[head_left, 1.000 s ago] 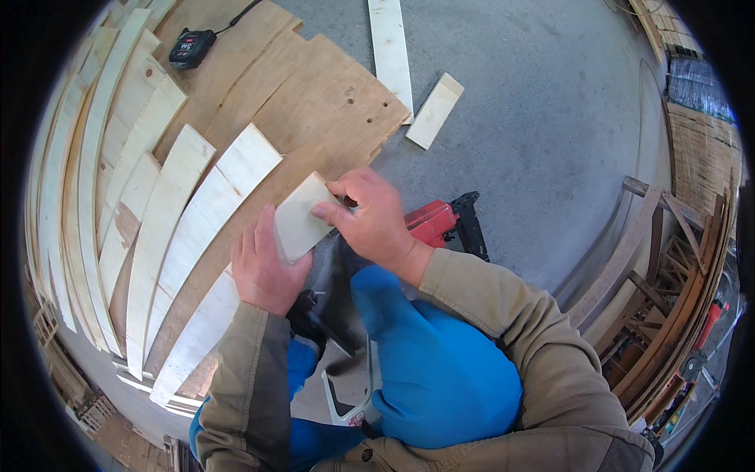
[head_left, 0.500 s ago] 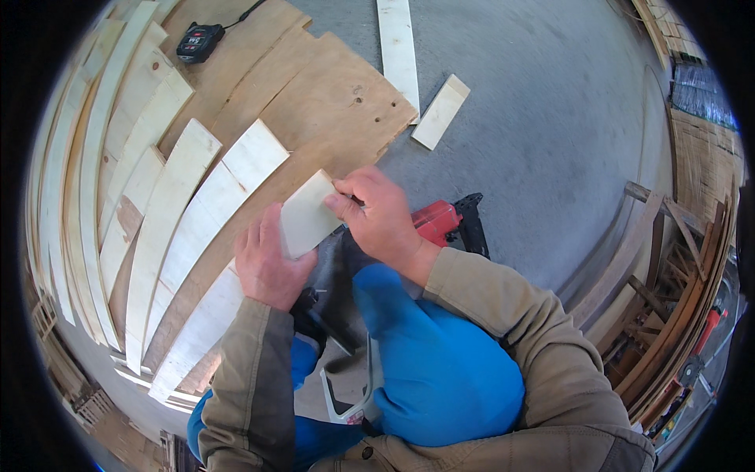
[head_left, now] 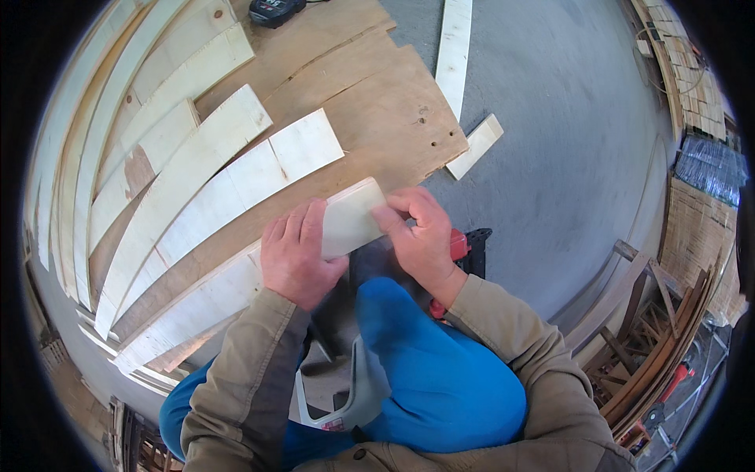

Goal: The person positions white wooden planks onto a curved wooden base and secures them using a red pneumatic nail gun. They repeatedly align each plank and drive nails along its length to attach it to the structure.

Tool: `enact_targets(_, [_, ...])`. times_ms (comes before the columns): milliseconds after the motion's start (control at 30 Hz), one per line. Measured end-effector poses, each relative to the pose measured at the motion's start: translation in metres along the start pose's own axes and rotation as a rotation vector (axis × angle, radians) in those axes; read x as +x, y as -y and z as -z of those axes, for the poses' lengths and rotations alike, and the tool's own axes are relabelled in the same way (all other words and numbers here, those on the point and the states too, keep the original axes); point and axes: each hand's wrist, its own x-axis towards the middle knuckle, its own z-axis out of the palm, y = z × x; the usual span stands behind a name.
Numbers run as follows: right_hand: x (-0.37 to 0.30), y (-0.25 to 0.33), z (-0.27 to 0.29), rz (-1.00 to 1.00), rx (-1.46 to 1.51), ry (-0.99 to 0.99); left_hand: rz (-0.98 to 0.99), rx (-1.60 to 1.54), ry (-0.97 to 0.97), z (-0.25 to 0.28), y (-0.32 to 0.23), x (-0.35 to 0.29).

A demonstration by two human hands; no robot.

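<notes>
A pale wooden board (head_left: 355,214) lies at an angle in front of my knees, its far end between my hands. My left hand (head_left: 297,253) wraps over it, fingers on the far edge and thumb on the near edge. A pale plank (head_left: 197,307) runs on toward the lower left; my left hand hides whether it is the same piece. At the board's right end, my right hand (head_left: 421,236) is closed, thumb and forefinger pinching the corner. Partly behind my right hand sits a red and black nail gun (head_left: 459,245).
More pale planks (head_left: 259,161) fan out on a brown plywood sheet (head_left: 370,102) at left. A black tape measure (head_left: 275,9) lies at the top. A narrow strip (head_left: 454,63) and a short offcut (head_left: 476,147) rest on the grey floor. Wooden frames (head_left: 653,307) stand at right.
The board between my hands has turned in line with the plank to its lower left. Both hands have shifted right in the picture, and the whole view has swung a little.
</notes>
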Motion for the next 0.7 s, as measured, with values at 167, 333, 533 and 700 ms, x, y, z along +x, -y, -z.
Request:
enact_targets(167, [-0.0008,0.0024,-0.0004,-0.039,0.010,-0.010,0.026,-0.011,0.022,-0.0008,0.0000,-0.0012])
enact_targets(333, [-0.0019,0.0047,-0.0005,-0.056,0.011,-0.011,0.022,-0.004,0.020,0.0002,-0.0003,-0.0013])
enact_targets(533, [0.0001,0.0020,-0.0024,-0.026,-0.015,-0.021,-0.005,-0.013,-0.037,-0.0035,0.0012,0.0003])
enact_targets(700, [-0.0012,-0.0006,0.0010,-0.177,0.039,0.020,0.027,-0.008,0.025,-0.0028,0.0018,-0.0028])
